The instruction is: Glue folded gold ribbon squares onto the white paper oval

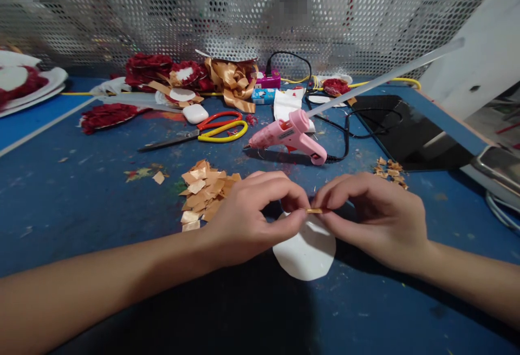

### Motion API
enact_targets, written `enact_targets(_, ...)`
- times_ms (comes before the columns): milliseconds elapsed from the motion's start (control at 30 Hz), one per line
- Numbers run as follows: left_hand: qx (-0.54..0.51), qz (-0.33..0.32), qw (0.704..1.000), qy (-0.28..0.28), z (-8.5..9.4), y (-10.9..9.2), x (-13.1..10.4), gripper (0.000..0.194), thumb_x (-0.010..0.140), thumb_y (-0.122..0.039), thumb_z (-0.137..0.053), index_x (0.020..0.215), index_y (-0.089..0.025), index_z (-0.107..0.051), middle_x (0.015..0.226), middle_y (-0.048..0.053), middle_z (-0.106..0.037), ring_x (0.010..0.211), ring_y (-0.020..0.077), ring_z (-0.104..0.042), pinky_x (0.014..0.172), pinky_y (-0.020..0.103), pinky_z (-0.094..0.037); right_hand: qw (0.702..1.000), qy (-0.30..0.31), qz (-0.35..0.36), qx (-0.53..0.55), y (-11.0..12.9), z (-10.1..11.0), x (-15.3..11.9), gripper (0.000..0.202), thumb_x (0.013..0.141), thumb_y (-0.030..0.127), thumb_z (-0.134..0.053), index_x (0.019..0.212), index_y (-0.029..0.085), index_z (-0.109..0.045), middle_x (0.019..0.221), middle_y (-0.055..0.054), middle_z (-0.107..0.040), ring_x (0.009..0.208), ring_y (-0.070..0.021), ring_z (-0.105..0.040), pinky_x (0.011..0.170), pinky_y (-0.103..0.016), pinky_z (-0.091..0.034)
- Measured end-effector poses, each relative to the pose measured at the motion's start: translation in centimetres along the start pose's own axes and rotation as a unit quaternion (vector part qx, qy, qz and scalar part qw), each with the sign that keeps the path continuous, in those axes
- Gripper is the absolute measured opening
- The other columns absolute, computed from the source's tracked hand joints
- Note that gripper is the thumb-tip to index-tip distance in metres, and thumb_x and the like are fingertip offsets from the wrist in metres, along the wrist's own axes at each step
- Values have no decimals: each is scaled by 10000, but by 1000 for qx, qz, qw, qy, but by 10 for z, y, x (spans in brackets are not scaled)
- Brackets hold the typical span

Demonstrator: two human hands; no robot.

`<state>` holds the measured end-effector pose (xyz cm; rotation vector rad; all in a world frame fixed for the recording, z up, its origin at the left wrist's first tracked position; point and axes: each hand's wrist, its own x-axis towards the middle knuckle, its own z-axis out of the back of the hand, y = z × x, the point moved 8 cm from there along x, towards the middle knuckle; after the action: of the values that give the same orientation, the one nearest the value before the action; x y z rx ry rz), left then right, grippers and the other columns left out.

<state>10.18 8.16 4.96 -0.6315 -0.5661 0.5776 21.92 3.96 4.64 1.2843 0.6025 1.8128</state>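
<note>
Between the fingertips of both hands is a small piece of gold ribbon (313,210), seen nearly edge-on. My left hand (260,209) pinches its left end with thumb and fingers. At the other end, my right hand (371,214) has a like pinch on it. Just under the fingers lies a white round disc (306,252), its upper part hidden by the hands. A heap of cut gold ribbon pieces (205,192) sits beside my left hand, partly covered by it. Past my right hand is a smaller pile of folded gold pieces (390,171).
A pink glue gun (286,136) with a long glue stick (385,76) lies beyond my hands, its black cord trailing right. Scissors (211,130) with red and yellow handles lie to its left. Gold ribbon (233,84), dark red pieces (148,68) and a black tablet (418,133) are farther back.
</note>
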Motion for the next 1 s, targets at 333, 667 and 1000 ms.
enact_targets(333, 19, -43, 998, 45, -8, -4, 2, 83, 726, -121, -559, 727, -191, -603, 681, -46, -615, 669, 93, -554, 684, 216, -396, 991, 69, 97, -53, 17, -9, 0, 158, 770, 67, -547, 788, 214, -493, 747, -1, -630, 689, -118, -607, 623, -258, -504)
enact_targets(667, 52, -68, 995, 52, -11, -3, 0, 72, 746, -122, -557, 716, -178, -591, 690, -41, -623, 690, 100, -553, 705, 237, -368, 961, 178, 164, -133, 10, -22, -11, 160, 860, 57, -419, 837, 192, -500, 902, -20, -617, 803, -109, -536, 709, -257, -447)
enact_targets(1000, 117, -113, 984, 67, -19, -5, -4, 98, 782, -136, -522, 749, -184, -601, 712, -23, -626, 712, 120, -545, 788, 287, -363, 946, 197, 223, -127, 26, -25, -12, 157, 890, 95, -401, 862, 154, -543, 876, -70, -640, 837, -148, -574, 731, -304, -447)
